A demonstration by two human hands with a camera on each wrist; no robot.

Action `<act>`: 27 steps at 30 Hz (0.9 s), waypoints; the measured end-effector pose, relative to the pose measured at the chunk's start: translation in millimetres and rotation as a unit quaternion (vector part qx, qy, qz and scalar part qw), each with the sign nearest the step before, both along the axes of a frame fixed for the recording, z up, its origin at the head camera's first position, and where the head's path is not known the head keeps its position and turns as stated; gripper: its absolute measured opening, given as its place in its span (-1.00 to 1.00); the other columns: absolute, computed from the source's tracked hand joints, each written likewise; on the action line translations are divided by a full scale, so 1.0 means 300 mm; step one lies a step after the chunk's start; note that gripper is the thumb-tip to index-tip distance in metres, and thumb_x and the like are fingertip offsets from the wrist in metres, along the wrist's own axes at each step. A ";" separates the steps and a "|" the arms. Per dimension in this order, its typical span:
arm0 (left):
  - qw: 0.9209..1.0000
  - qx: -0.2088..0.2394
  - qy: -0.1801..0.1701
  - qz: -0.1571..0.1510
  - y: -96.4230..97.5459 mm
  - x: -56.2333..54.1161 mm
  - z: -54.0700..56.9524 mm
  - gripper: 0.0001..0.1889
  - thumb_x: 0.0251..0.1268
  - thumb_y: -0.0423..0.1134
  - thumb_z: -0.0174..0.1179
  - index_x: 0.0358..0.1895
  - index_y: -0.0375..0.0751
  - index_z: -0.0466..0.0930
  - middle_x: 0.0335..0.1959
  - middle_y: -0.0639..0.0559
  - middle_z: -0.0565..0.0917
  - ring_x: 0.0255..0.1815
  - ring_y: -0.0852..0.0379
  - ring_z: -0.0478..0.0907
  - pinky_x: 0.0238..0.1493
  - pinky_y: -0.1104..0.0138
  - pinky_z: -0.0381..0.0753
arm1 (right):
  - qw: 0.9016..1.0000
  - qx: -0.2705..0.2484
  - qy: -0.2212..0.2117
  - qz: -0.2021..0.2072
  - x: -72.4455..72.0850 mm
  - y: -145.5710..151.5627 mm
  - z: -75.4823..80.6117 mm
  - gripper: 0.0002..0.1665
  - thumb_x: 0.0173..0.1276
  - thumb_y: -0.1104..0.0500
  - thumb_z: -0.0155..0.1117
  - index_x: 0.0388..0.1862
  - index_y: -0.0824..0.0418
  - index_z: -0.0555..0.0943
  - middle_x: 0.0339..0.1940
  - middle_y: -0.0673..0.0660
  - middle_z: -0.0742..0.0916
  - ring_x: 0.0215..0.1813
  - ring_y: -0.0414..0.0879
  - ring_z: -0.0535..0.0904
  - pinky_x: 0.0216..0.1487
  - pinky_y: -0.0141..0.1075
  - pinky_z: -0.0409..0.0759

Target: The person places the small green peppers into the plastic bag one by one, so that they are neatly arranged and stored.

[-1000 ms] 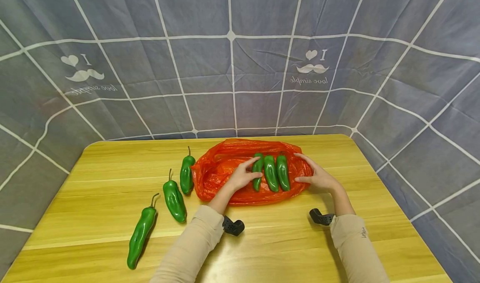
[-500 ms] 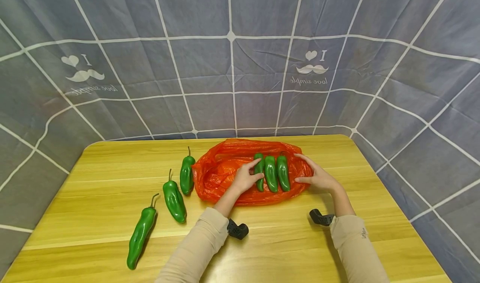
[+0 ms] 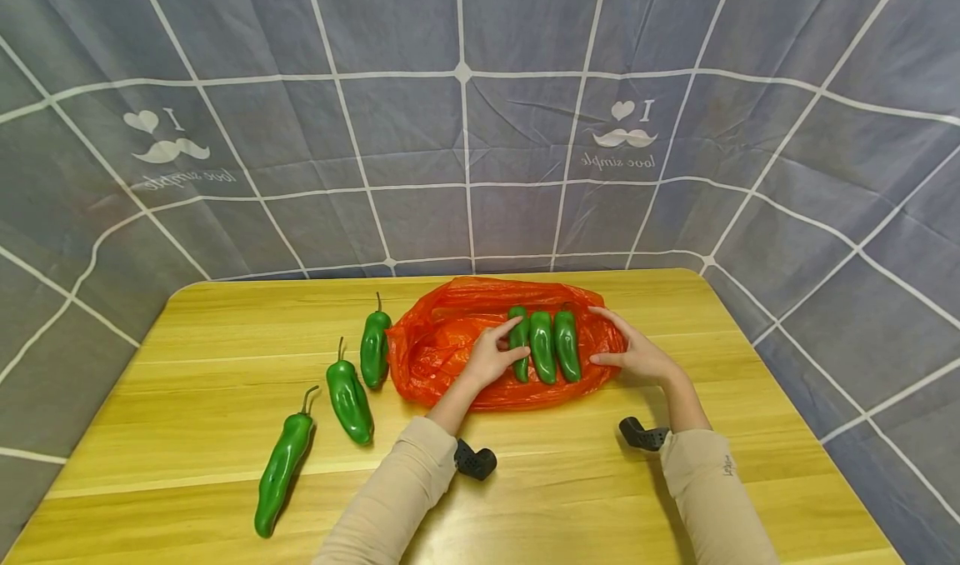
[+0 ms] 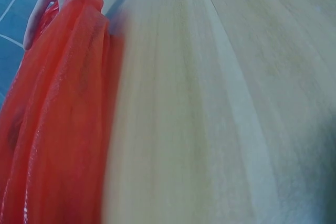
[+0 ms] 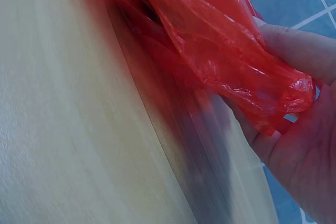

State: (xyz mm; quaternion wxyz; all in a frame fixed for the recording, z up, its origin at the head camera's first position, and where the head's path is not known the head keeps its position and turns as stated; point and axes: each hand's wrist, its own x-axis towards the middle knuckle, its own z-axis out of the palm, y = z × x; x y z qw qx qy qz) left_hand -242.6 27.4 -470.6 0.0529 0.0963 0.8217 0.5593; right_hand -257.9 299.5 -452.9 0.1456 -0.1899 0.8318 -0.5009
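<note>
In the head view, a red plastic bag [image 3: 450, 332] lies open and wide on the table, with three green peppers side by side in its right half. My left hand [image 3: 491, 358] reaches over the bag's front rim and holds the leftmost green pepper [image 3: 521, 372] with thumb and index finger. Beside it are the middle pepper [image 3: 542, 348] and the right pepper [image 3: 567, 347], both untouched. My right hand [image 3: 637, 357] grips the right end of the bag. The right wrist view shows the thumb [image 5: 299, 51] above the crumpled red film and fingers beneath.
Three more green peppers stand apart left of the bag: a far one [image 3: 374, 350] by its left edge, a middle one [image 3: 349, 402] and a near one [image 3: 282, 473]. The wooden table [image 3: 555, 498] ends at a grey grid-patterned curtain [image 3: 405, 132].
My left hand has shifted slightly right, and the leftmost pepper in the bag has moved with it, closer to the middle pepper. The right hand has stayed in place.
</note>
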 end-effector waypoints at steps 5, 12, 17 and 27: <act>1.000 0.001 0.000 0.003 -0.002 0.001 -0.005 -0.43 0.16 -0.25 0.24 0.28 -0.14 0.36 -0.04 -0.30 0.40 -0.15 -0.08 0.46 -0.17 0.22 0.52 | 1.000 0.001 0.000 -0.001 0.001 -0.001 0.001 -0.01 0.09 0.20 0.38 0.44 0.03 0.06 0.43 0.29 0.07 0.27 0.31 0.25 0.22 0.12 0.24; 1.000 0.002 0.014 0.003 -0.004 0.006 -0.002 -0.44 0.16 -0.23 0.25 0.27 -0.18 0.36 -0.09 -0.30 0.40 -0.16 -0.11 0.46 -0.15 0.20 0.52 | 1.000 -0.003 -0.006 -0.002 0.000 0.000 0.000 -0.01 0.10 0.20 0.38 0.44 0.01 0.06 0.43 0.29 0.07 0.26 0.31 0.27 0.19 0.09 0.28; 0.999 0.007 0.033 0.006 -0.010 0.014 0.008 -0.42 0.14 -0.23 0.26 0.27 -0.20 0.36 -0.10 -0.32 0.40 -0.16 -0.13 0.47 -0.19 0.19 0.52 | 1.000 -0.005 -0.010 -0.003 -0.002 0.001 -0.003 -0.01 0.10 0.20 0.38 0.44 0.00 0.06 0.43 0.29 0.07 0.25 0.32 0.27 0.17 0.09 0.31; 0.995 0.082 0.059 -0.007 -0.048 0.085 0.077 -0.39 0.13 -0.30 0.26 0.28 -0.30 0.28 0.05 -0.35 0.38 0.00 -0.23 0.40 -0.08 0.14 0.53 | 1.000 0.005 -0.003 -0.008 0.004 0.004 0.002 -0.01 0.09 0.20 0.38 0.43 0.01 0.07 0.44 0.29 0.06 0.30 0.32 0.20 0.24 0.14 0.18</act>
